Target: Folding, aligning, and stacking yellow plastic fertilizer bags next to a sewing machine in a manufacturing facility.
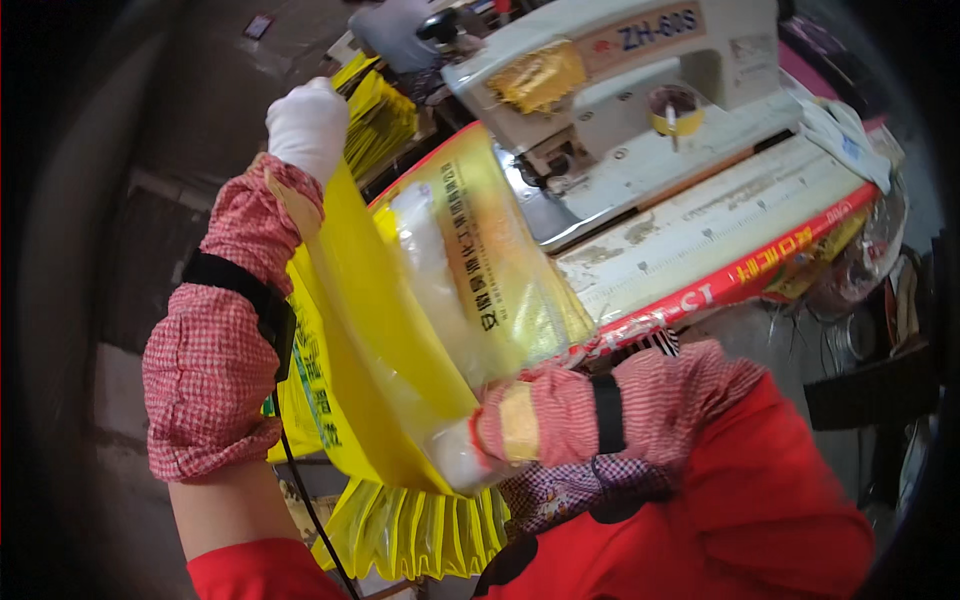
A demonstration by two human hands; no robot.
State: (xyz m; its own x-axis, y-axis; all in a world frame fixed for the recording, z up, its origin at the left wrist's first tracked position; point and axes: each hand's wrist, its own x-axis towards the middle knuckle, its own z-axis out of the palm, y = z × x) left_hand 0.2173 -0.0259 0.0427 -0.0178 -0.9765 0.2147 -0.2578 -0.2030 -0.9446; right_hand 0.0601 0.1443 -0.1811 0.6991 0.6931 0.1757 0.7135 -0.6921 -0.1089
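We cannot see the right hand (462, 455) clearly: it sits inside the yellow plastic bag (400, 330), showing only as a pale shape through the film, so its grip is undetermined. The left hand (308, 125), gloved, hides its fingers behind the bag's far edge. The sewing machine (620, 90) is cut off at the top edge. Items at far right are blurred beyond identification.
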